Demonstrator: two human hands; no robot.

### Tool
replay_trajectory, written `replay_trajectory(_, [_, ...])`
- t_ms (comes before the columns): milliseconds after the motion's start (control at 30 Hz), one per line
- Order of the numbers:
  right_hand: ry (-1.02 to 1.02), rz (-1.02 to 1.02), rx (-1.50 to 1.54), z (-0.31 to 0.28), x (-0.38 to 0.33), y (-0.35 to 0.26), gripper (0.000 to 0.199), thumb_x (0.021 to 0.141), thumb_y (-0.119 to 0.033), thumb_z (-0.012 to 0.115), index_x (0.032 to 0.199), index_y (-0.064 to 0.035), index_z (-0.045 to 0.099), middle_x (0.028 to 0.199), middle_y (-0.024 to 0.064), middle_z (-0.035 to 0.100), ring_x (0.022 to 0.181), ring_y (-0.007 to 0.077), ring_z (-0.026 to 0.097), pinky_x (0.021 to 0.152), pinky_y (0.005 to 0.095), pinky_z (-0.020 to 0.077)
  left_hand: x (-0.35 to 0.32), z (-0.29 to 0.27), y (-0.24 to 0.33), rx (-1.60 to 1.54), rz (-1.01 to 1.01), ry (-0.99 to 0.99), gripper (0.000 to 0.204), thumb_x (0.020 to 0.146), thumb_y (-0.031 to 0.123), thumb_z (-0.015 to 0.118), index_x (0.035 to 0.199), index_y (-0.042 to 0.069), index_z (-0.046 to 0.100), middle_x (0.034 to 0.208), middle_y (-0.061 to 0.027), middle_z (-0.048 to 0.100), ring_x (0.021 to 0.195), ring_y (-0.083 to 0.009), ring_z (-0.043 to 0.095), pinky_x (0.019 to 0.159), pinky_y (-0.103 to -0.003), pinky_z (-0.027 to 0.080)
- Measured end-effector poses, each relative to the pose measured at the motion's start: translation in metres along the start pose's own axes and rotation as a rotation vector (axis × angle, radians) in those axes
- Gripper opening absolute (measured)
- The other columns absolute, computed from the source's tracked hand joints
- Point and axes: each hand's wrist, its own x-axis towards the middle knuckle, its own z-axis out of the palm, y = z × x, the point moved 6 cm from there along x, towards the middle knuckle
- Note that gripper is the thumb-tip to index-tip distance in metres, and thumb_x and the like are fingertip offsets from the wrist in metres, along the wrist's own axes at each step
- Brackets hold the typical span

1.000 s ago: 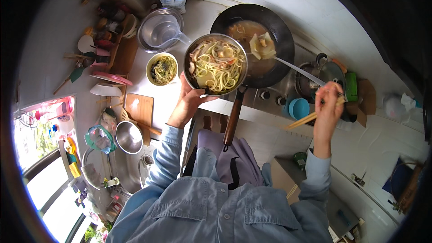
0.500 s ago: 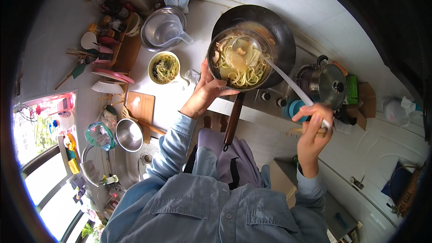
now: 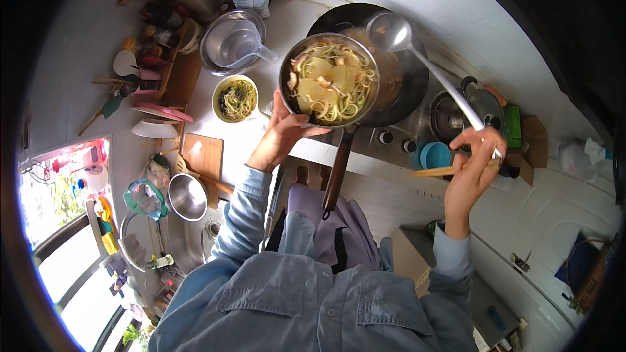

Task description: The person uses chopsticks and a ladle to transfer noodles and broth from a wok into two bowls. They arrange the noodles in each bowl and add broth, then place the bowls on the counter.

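Left hand: I am clasping a steel bowl from its near side, the thumb lying at the rim and the other fingers reaching below, mostly hidden.

Contents, just ahead of the left grip: noodles, with pale translucent slices lying among them.

Right hand: I am gripping the handle end of a metal ladle between narrowed fingers; its bowl-shaped head is hanging far ahead and to the left of this grip, just beyond the steel bowl's right side.

Same hand: I am also holding wooden chopsticks, their ends pointing left.

Wok, dark: sitting beneath and to the right of the steel bowl, which is covering part of it; its wooden handle is extending to the right of the left grip, toward the body.

Pale yellow bowl: standing left of and ahead of the left hand, holding noodles and something dark.

Metal basin: resting farther ahead, beyond the yellow bowl.

Cutting board: lying left of the left hand.

Blue bowl: sitting just left of the right hand, near the chopsticks.

Green box: standing just ahead and right of the right hand.
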Motion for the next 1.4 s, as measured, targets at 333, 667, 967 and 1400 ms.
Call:
replay_trajectory(333, [-0.289, -0.332, -0.496, 0.036, 0.070, 0.086, 0.017, 0.107, -0.004, 0.049, 0.117, -0.0033, 0.063, 0.107, 0.0124, 0.066, 0.088, 0.0229, 0.071, 0.079, 0.0336, 0.0538, -0.033, -0.054, 0.020, 0.083, 0.050, 0.181, 0.086, 0.083, 0.007, 0.057, 0.160, 0.024, 0.021, 0.156, -0.0139, 0.038, 0.139, -0.0368, 0.046, 0.102, -0.059, 0.054])
replay_trajectory(667, [-0.319, -0.136, -0.427, 0.037, 0.068, 0.122, 0.021, 0.110, -0.014, 0.048, 0.112, 0.0002, 0.063, 0.103, 0.0107, 0.067, 0.082, 0.0175, 0.069, 0.074, 0.0303, 0.0523, -0.062, -0.085, 0.034, 0.156, 0.125, 0.299, 0.074, 0.089, 0.013, 0.054, 0.157, 0.012, 0.026, 0.157, -0.0165, 0.039, 0.139, -0.0371, 0.048, 0.107, -0.057, 0.052])
replay_trajectory(967, [-0.359, -0.056, -0.434, 0.022, 0.041, 0.103, 0.023, 0.111, -0.018, 0.048, 0.101, -0.0029, 0.062, 0.081, 0.0021, 0.054, 0.065, 0.0083, 0.047, 0.061, 0.0257, 0.0411, -0.063, -0.086, 0.035, 0.156, 0.126, 0.310, 0.073, 0.088, 0.014, 0.054, 0.157, 0.010, 0.027, 0.156, -0.0174, 0.040, 0.138, -0.0371, 0.050, 0.107, -0.057, 0.053])
replay_trajectory(1400, [-0.184, 0.494, -0.008, 0.009, 0.006, 0.121, 0.028, 0.110, -0.032, 0.049, 0.094, -0.0096, 0.056, 0.077, -0.0022, 0.055, 0.063, 0.0039, 0.042, 0.058, 0.0187, 0.0325, -0.054, -0.083, 0.024, 0.065, 0.074, 0.243, 0.084, 0.086, 0.010, 0.058, 0.160, 0.019, 0.022, 0.157, -0.0159, 0.038, 0.138, -0.0367, 0.049, 0.105, -0.060, 0.053])
